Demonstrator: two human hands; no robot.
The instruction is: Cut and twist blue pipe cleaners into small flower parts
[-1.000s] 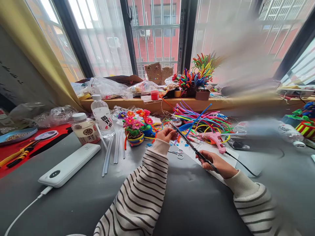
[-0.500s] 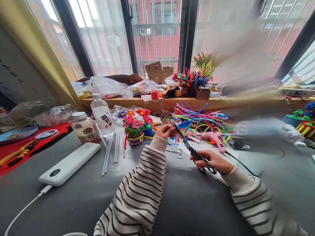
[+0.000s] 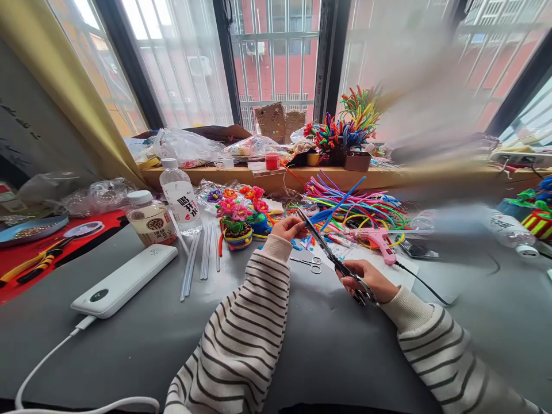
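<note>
My right hand is wrapped round the handles of a pair of large dark scissors, whose blades slant up and left. The blade tips come right up to my left hand. That hand is closed in a pinch; what its fingertips hold is too small to make out. Beneath and between the hands, a small pair of silver scissors lies on the grey table. Left of my left hand stand pipe-cleaner flowers in a small pot. Beyond my right hand lies a pink glue gun.
A heap of coloured pipe cleaners lies behind the hands. At left stand a water bottle, a drink jar and a white power bank with its cable. Clear glue sticks lie beside them. The glue gun's black cord runs right.
The scissors' handles have come closer together, and my right hand has shifted slightly left. My left hand keeps its pinch. The view has tilted a little.
</note>
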